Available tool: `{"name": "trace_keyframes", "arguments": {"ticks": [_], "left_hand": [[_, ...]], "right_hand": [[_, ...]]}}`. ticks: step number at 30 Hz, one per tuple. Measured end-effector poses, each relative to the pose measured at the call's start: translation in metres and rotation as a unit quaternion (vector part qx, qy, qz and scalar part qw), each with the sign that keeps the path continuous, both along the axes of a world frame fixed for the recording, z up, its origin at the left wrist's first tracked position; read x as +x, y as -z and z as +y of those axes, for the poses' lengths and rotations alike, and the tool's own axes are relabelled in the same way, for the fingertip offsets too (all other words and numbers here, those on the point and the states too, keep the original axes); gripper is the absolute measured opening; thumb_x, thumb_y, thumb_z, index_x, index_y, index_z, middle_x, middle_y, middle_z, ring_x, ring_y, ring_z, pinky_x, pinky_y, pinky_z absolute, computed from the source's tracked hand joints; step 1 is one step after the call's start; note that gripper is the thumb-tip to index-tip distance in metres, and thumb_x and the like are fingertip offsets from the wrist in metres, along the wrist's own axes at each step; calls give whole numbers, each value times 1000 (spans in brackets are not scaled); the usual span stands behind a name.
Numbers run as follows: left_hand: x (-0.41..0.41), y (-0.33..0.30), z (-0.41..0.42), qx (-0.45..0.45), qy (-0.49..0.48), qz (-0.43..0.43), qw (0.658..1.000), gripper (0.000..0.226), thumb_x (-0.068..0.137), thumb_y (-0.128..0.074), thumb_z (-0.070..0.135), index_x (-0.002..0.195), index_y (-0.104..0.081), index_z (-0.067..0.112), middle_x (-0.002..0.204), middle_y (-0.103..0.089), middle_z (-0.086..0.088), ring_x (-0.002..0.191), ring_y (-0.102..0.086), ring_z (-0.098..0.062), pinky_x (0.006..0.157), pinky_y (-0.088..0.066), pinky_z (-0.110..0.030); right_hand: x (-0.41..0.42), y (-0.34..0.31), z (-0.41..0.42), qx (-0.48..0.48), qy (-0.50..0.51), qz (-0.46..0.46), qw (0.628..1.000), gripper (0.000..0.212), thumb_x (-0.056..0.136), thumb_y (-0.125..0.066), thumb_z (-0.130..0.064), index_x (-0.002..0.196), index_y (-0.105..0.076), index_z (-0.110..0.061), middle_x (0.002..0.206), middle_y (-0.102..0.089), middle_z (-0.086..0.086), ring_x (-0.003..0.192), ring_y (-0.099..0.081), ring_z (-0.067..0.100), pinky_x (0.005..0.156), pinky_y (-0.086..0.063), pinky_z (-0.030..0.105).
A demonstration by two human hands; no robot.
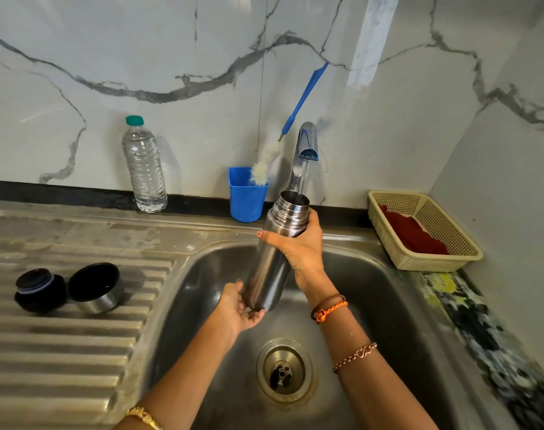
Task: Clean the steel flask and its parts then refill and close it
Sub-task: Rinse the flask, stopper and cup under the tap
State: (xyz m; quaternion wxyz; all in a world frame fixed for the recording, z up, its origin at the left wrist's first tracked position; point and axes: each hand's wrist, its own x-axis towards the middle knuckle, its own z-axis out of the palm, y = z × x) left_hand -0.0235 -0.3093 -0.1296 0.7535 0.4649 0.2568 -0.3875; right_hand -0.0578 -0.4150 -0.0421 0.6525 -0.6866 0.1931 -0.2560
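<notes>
Steel flask held under the running tap, over the sink.

The sink (351, 293) is the landmark: its ribbed draining board (63, 330) spreads to the left, and a beige basket (398, 259) with a red cloth (413, 234) sits off its right rim. The steel flask (274, 259) is tilted above the basin, open mouth up beneath the tap (306, 144) at the sink's back edge, a thin stream of water falling into it. The right hand (298, 246) grips the flask's upper body; the left hand (238, 308) cups its base with curled fingers. Behind the sink stand a plastic water bottle (143, 169) and a blue cup (247, 197) holding a bottle brush (264, 169). On the draining board lie the flask's steel cap (97, 290) and, touching it, its black stopper (39, 290).
</notes>
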Motion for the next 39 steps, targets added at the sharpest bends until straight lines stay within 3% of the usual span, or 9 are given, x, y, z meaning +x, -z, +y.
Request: {"name": "trace_keyframes", "arguments": {"ticks": [4,11,15,20,24,28,32,36,39], "left_hand": [[-6,2,4,-10,14,8,1000,33,97,-38,32,109,-49,4,90,-55,-15,79,-51,-28,86,-38,-38],[-7,-5,11,-8,37,2,999,41,95,-44,37,114,-48,1,93,-57,-17,96,-55,-30,89,-37,-39],[-7,-14,13,-19,71,-20,997,40,96,-40,37,119,-49,6,103,-57,-11,109,-52,-31,91,-34,-36],[-24,-7,17,42,79,-69,994,31,94,-47,29,116,-53,8,124,-54,-13,109,-50,-30,95,-36,-37],[-37,-3,12,-37,52,-57,996,32,95,-41,38,105,-54,12,103,-58,-9,92,-55,-29,81,-40,-38],[-50,-9,3,-56,19,15,998,41,95,-34,48,99,-53,12,101,-55,-16,97,-52,-30,91,-38,-44],[-40,-19,9,-91,8,-15,996,42,95,-40,40,93,-55,1,91,-59,-17,84,-56,-30,87,-43,-46],[-41,-33,11,-36,42,-40,998,39,96,-42,34,106,-52,-2,83,-59,-17,85,-54,-26,84,-41,-39],[-42,-40,12,-90,5,-76,993,27,95,-46,28,79,-56,8,64,-65,-8,76,-57,-22,73,-46,-34]], "right_hand": [[0,2,-1,-48,14,18,999,73,57,-85,-5,116,-45,-17,93,-56,-11,83,-56,4,74,-49,20],[-3,-3,-4,-144,24,43,988,77,56,-86,-11,121,-46,-14,98,-58,-7,88,-59,10,81,-51,27],[-14,-23,-12,-219,85,19,972,71,56,-86,-20,116,-48,-16,91,-55,-11,74,-53,0,70,-47,19],[-38,-14,-5,-250,84,67,962,69,54,-86,-27,111,-48,-20,87,-56,-12,77,-59,9,74,-54,32],[-54,-35,-2,-296,150,-3,943,69,48,-83,-38,106,-49,-22,83,-56,-14,73,-58,8,66,-47,22],[-53,-32,16,-323,57,78,942,72,49,-82,-39,110,-46,-24,92,-61,-8,83,-63,18,71,-50,29],[-68,-34,21,-337,116,-10,934,72,46,-80,-40,108,-45,-29,89,-58,-15,75,-57,6,65,-48,20],[-70,-50,23,-349,77,-5,934,72,47,-78,-43,109,-47,-25,87,-58,-13,75,-61,13,70,-55,36],[-74,-73,20,-374,126,-110,912,77,47,-72,-48,114,-49,-18,89,-61,-12,72,-62,11,63,-51,25]]}}
